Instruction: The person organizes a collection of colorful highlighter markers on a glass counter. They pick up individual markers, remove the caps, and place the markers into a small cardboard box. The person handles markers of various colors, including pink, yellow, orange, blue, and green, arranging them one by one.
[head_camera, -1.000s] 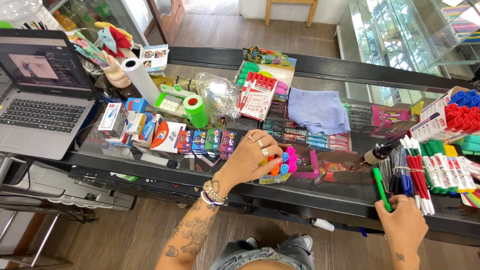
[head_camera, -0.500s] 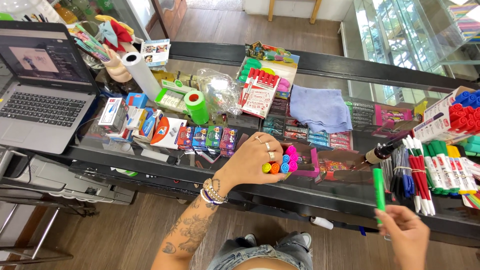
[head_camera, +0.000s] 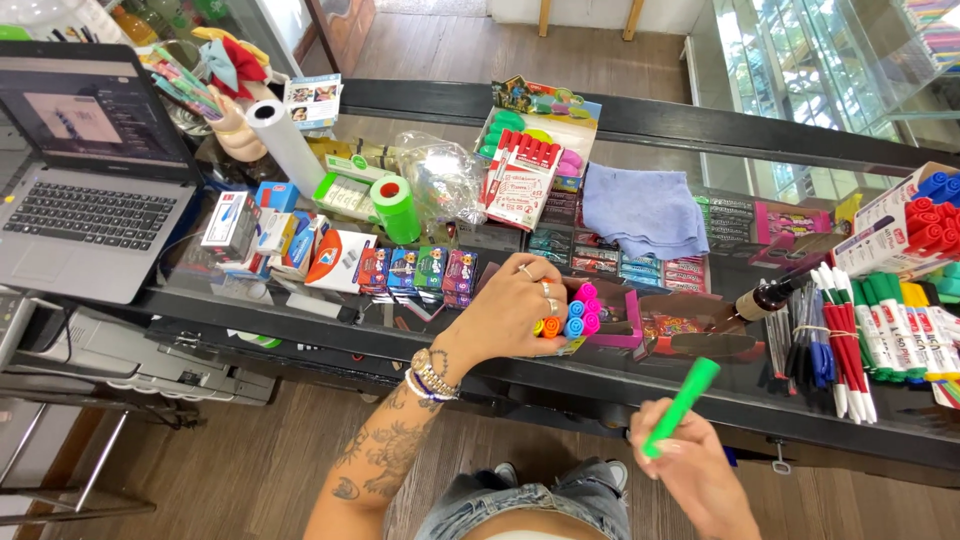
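Note:
My left hand (head_camera: 512, 308) rests on the glass counter (head_camera: 330, 310) and grips a bundle of coloured highlighters (head_camera: 572, 312) in pink, blue, orange and yellow, their caps pointing right. My right hand (head_camera: 690, 472) is below the counter's front edge, near my lap, and holds a green marker (head_camera: 682, 405) that points up and to the right. Rows of green, red and blue markers (head_camera: 880, 330) lie on the counter to the right of that hand.
An open laptop (head_camera: 85, 180) sits at the left. Small boxes (head_camera: 290, 240), a green tape roll (head_camera: 396, 208), a white paper roll (head_camera: 285, 145), a blue cloth (head_camera: 643, 210), a marker pack (head_camera: 520, 180) and a box of red and blue markers (head_camera: 915, 225) crowd the counter.
My right hand has drawn the green marker off the counter, down and left toward my body. My left hand stays on the highlighters.

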